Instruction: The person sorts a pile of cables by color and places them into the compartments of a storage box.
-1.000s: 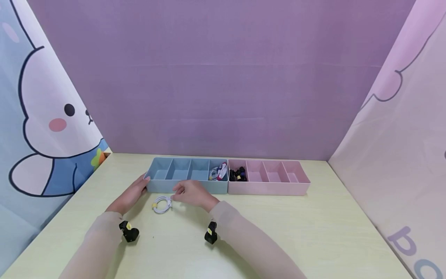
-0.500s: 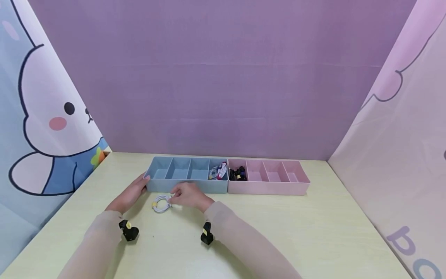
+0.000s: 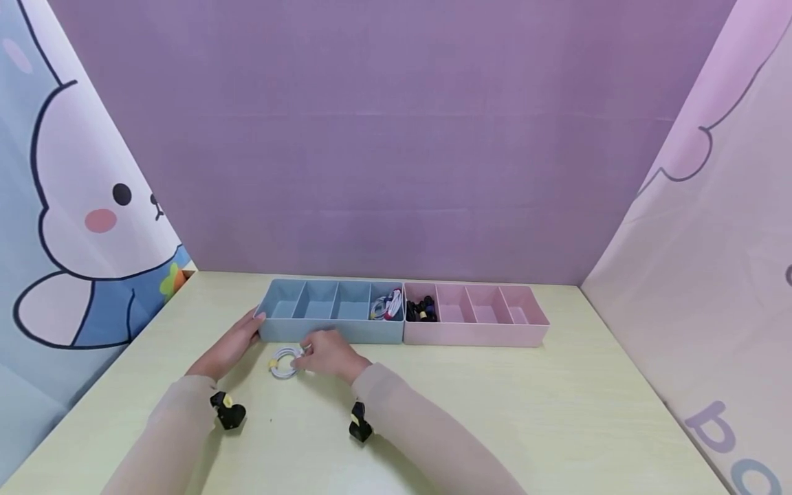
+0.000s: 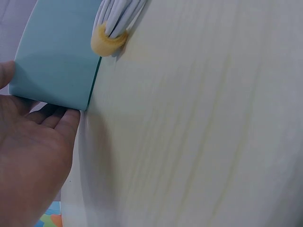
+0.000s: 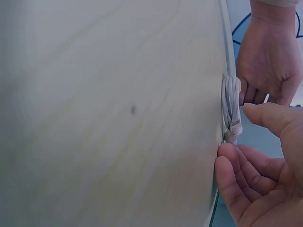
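A coiled white cable (image 3: 284, 362), bound by a yellow tie (image 4: 108, 40), lies on the table before the blue divided box. My right hand (image 3: 331, 353) is at the coil's right side. In the right wrist view, the thumb (image 5: 265, 116) and bent fingers (image 5: 232, 170) stand apart, with the cable's end showing between them. My left hand (image 3: 230, 346) holds the left end of the blue divided box (image 3: 331, 333), the thumb at its front rim and the fingers along the end wall.
A pink divided box (image 3: 476, 335) adjoins the blue one on the right. White bundled cables (image 3: 386, 304) fill the blue box's rightmost compartment; black cables (image 3: 422, 309) lie in the pink box's leftmost. A purple backdrop (image 3: 396, 137) rises behind the table.
My right hand has moved left and slightly down, so its fingertips now overlap the coil's right side. The left hand has stayed at the blue box, and the cable has not moved.
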Available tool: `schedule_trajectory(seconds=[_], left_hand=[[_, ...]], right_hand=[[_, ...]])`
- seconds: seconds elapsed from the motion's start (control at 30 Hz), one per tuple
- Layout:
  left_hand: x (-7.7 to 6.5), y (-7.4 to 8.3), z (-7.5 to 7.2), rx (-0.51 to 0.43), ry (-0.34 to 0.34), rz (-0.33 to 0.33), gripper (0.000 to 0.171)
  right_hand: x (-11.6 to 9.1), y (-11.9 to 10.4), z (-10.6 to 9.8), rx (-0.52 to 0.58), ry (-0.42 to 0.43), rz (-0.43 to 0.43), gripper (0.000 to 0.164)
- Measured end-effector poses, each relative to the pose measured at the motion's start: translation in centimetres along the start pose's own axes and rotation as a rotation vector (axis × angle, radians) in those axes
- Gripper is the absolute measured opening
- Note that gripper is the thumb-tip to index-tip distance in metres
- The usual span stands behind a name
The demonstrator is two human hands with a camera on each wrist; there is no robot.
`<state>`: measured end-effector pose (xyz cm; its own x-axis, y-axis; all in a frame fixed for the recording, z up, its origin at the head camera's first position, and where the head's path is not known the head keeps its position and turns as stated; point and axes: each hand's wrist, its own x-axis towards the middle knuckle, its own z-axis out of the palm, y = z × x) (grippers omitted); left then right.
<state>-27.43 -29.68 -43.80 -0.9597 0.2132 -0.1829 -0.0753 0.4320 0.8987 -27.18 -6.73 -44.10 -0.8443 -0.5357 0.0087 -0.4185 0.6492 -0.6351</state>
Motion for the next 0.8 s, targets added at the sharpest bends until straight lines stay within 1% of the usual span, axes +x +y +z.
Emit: schedule_trajectory(seconds=[0.13,0.23,0.5,0.7,0.8], left_hand=[[-0.05,-0.02,0.01,-0.005,-0.002,0.019,0.073],[-0.03,-0.02,0.0,-0.011,-0.002,0.018,0.073],[-0.11,0.08,0.01,0.014,0.002,-0.023,0.074],[-0.12,0.16,0.04,0.021,0.004,-0.031,0.075],[-0.07,0.15,0.01,0.022,0.001,-0.019,0.075]], right_hand=[[-0.03,-0.23,0.23,-0.037,-0.004,-0.026,0.044],[-0.02,-0.35,0.39,-0.048,-0.002,-0.024,0.043],[0.03,-0.52,0.74,-0.046,0.015,0.043,0.036],[0.0,-0.58,0.74,-0.069,0.027,0.062,0.035],[0.04,-0.51,0.71,-0.061,0.015,0.07,0.034]])
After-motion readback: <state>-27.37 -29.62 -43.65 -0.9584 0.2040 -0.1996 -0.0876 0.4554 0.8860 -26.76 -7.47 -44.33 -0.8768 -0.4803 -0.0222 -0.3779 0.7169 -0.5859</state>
